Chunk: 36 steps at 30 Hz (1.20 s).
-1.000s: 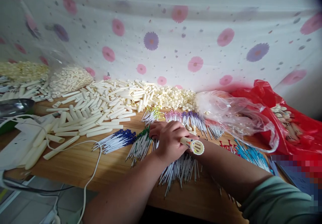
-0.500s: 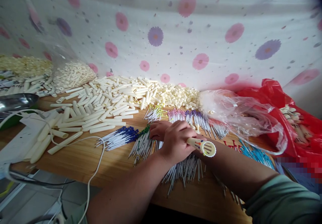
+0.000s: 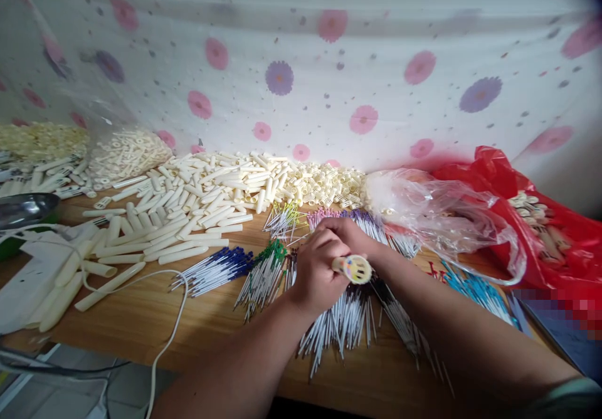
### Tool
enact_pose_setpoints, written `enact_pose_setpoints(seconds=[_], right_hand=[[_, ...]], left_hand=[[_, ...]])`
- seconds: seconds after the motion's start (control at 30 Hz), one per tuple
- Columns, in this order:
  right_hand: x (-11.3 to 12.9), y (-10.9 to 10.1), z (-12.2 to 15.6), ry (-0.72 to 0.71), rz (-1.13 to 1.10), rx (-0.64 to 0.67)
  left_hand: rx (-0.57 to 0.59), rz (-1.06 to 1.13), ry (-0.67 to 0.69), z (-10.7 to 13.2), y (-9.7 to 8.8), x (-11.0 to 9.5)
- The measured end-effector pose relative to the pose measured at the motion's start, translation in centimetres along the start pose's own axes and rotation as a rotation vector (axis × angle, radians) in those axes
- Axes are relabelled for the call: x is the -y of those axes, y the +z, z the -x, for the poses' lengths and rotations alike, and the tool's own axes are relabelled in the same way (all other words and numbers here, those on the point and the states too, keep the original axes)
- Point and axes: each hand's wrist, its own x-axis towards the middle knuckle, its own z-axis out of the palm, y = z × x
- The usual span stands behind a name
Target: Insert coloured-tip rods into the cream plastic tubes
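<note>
My left hand (image 3: 317,271) is closed round a cream plastic tube (image 3: 352,269), whose round slotted end points toward me with coloured bits showing in it. Just beyond it, my right hand (image 3: 347,232) reaches in from the right. Its fingertips are hidden behind the left hand, so what they hold, if anything, does not show. Below both hands lies a fan of thin white sticks with dark tips (image 3: 336,325). Green-tipped sticks (image 3: 262,275) and blue-tipped sticks (image 3: 214,271) lie to the left. Pink-tipped sticks (image 3: 324,216) and purple-tipped sticks (image 3: 369,223) are just behind.
Cream tubes (image 3: 207,199) and short slotted pieces (image 3: 329,184) are heaped along the back. A clear bag (image 3: 433,206) and a red bag (image 3: 540,237) stand at right, near light-blue-tipped sticks (image 3: 477,290). A white cable (image 3: 176,325) crosses the table's left side.
My right hand has drawn back toward the right, from the green-tipped sticks to beside my left hand. The tube's slotted end has turned to face me more. The view has shifted slightly.
</note>
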Motion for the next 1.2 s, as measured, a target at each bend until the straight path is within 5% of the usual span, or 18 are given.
enact_pose_setpoints(seconds=[0.23, 0.4, 0.53, 0.67, 0.83, 1.0, 1.2], right_hand=[[-0.7, -1.1, 1.9, 0.084, -0.223, -0.145], [-2.0, -1.7, 2.9, 0.178, -0.536, -0.265], [-2.7, -1.7, 3.2, 0.161, -0.678, -0.255], [-3.3, -1.5, 3.3, -0.012, -0.569, -0.256], [-3.2, -1.6, 3.4, -0.425, -0.036, -0.364], [-1.9, -2.3, 3.8, -0.727, 0.385, -0.441], [2.1, -4.6, 6.2, -0.734, 0.372, -0.717]], left_hand=[[-0.118, 0.175, -0.48, -0.4, 0.3, 0.5], [-0.069, 0.323, -0.585, -0.2, 0.9, 1.1], [-0.17, 0.501, -0.734, -0.4, 1.1, 1.1], [-0.227, 0.706, -0.857, -1.1, 1.1, 0.8], [-0.212, 0.786, -0.899, -1.3, 1.1, 0.5], [-0.048, 0.745, -0.857, -0.8, 1.0, 0.7], [0.168, 0.164, -0.246, -0.9, 0.4, 1.3]])
